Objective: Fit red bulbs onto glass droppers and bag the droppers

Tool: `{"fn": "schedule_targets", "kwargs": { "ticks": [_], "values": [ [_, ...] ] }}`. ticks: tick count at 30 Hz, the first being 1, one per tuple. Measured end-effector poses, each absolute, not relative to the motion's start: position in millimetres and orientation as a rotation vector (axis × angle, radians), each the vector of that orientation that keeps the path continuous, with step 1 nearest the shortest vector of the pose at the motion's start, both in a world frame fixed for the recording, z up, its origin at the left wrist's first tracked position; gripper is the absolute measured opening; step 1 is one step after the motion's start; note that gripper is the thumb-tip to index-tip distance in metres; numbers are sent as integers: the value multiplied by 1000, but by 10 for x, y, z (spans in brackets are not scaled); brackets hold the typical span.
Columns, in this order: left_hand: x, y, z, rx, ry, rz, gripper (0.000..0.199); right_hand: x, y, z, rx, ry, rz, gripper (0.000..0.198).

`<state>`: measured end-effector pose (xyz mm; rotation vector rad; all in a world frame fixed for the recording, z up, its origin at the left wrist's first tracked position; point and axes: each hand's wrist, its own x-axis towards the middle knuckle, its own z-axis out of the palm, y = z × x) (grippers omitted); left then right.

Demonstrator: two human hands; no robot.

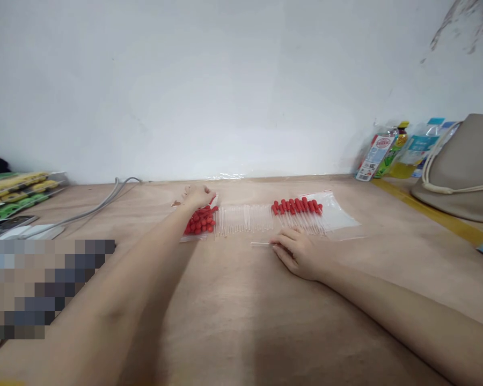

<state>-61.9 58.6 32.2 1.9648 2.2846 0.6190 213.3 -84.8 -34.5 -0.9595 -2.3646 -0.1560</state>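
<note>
My left hand point(199, 196) is at the far side of the table, over a pile of red rubber bulbs point(201, 221) on a clear plastic bag. Its fingers are pinched, and a bit of red shows at their tips, seemingly one of the bulbs. Resting on the table, my right hand point(295, 251) pinches a thin clear glass tube point(260, 244) that points left. Between the hands lies a row of bare glass tubes point(245, 217). Just beyond my right hand, several droppers with red bulbs point(295, 206) lie side by side, tubes toward me.
A white plastic bag point(340, 212) lies under the finished-looking droppers. Bottles point(416, 150), a carton point(375, 158) and a beige bag point(462, 166) stand at the right. A grey cable point(100, 205) and yellow and green packs point(22, 193) are at the left. A wall closes the back.
</note>
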Motion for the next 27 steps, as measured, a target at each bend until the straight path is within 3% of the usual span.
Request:
{"fn": "schedule_targets", "kwargs": {
  "ticks": [4, 6, 11, 16, 27],
  "values": [
    [-628, 218, 307, 2105, 2046, 937, 31, 2132, -835, -362, -949, -2337, -78, 15],
    [-614, -33, 216, 2025, 1660, 1176, 29, 2118, -847, -334, -951, -2324, -37, 14],
    [-484, -574, -75, 1898, 1121, 1199, 30, 2079, -888, -262, -1054, -2288, -8, 19],
    [-313, -766, -204, 1775, 1059, 1039, 24, 2086, -837, -356, -1010, -2265, -145, 26],
    [-269, -749, -380, 1952, 1096, 1177, 19, 1937, -877, -315, -1008, -2205, -98, 17]
  ]
}}
